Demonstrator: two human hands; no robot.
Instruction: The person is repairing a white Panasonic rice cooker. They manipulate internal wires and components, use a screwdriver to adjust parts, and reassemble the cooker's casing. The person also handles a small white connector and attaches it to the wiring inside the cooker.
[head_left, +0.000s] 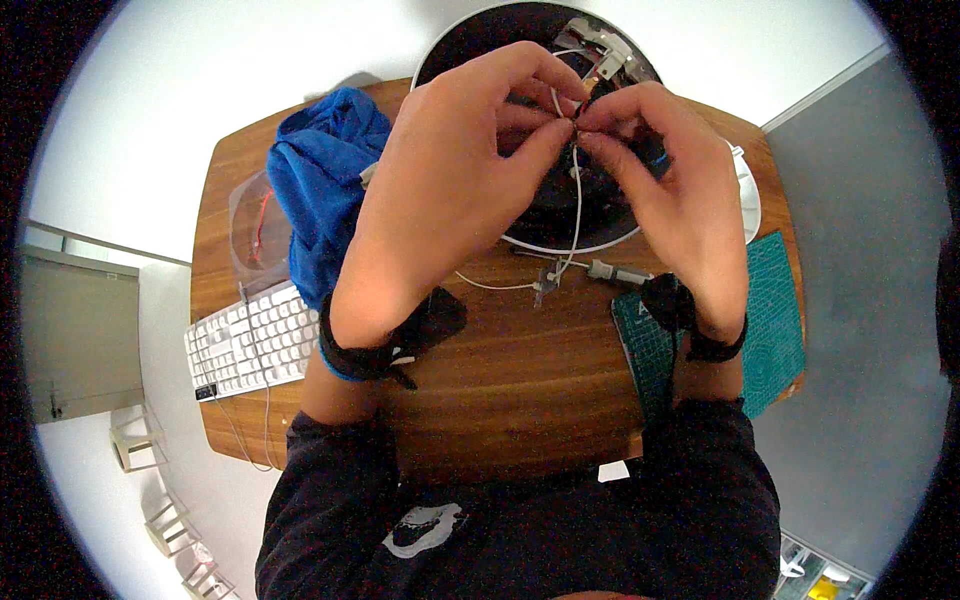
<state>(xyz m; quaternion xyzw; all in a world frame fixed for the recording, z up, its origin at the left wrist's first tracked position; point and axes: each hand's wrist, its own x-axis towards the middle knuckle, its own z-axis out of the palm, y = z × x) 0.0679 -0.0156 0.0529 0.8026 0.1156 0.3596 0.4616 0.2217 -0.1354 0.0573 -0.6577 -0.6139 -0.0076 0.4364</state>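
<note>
Fingertips of my left hand [450, 160] and my right hand [675, 175] meet in a pinch, both closed on a thin white cable [578, 205]. They are above a round black housing [478, 38] with a pale rim. Inside it, a white and metal mechanism [612, 60] shows at the far side; my hands hide much of the rest. From my fingers the cable hangs over the near rim to a small clear connector piece [545, 284] on the table. What exactly lies between the fingertips is too small to tell.
A blue cloth [325, 160] lies left of the housing, beside a clear plastic piece [245, 215] and a white keyboard [250, 340]. A grey cable plug [615, 272] lies in front. Rightward are a green cutting mat [775, 320] and a white part [748, 200]. The wooden table [500, 390] has rounded edges.
</note>
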